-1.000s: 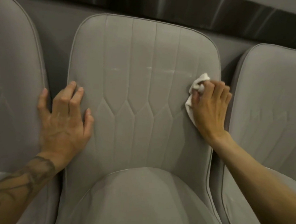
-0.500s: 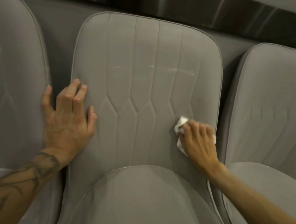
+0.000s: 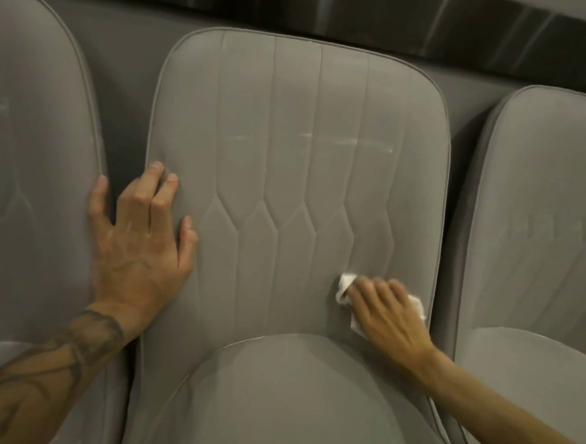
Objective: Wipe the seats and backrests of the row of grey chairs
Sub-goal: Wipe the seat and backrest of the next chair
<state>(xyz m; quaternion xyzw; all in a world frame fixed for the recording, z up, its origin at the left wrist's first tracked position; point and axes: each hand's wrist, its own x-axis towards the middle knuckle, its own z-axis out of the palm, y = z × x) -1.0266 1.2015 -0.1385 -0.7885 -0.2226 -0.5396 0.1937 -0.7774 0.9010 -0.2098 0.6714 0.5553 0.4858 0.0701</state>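
While our left hand (image 3: pixel 138 257) lies flat, fingers spread, on grey stitched backrest (image 3: pixel 295 153) bearing pale streaks, our right hand (image 3: pixel 385 310) grips crumpled white cloth (image 3: pixel 344 286) against lower right.

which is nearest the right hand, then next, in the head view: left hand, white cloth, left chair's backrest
1. white cloth, held under the right hand
2. left hand, on the middle backrest's left edge
3. left chair's backrest, far left

Dark tattoo (image 3: pixel 71 349) on left forearm (image 3: pixel 27 387)
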